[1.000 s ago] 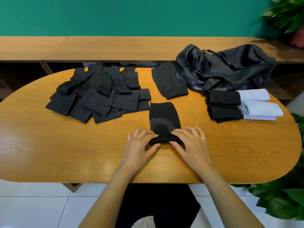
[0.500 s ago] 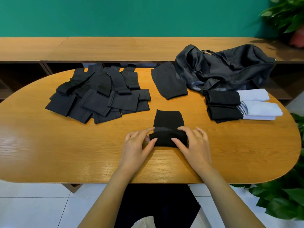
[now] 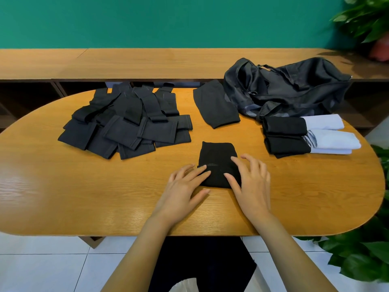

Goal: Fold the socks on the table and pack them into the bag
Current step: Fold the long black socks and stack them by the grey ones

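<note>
A black sock (image 3: 216,157) lies folded over on itself in the middle of the oval wooden table (image 3: 63,197). My left hand (image 3: 185,186) rests flat with straight fingers touching its left near corner. My right hand (image 3: 250,182) presses flat on its right near part. A pile of several dark unfolded socks (image 3: 126,125) covers the left back of the table. One more dark sock (image 3: 214,106) lies beside the black bag (image 3: 290,87) at the back right. Folded black socks (image 3: 284,133) lie in front of the bag.
Light blue folded cloths (image 3: 332,135) lie against the folded black socks at the right. A wooden shelf (image 3: 126,62) runs behind the table under a green wall. Green plants (image 3: 362,256) stand at the right edge and the top right corner.
The sock's near end has been turned over away from me, making it shorter. Both hands went from pinching the rolled edge to lying flat on the fold.
</note>
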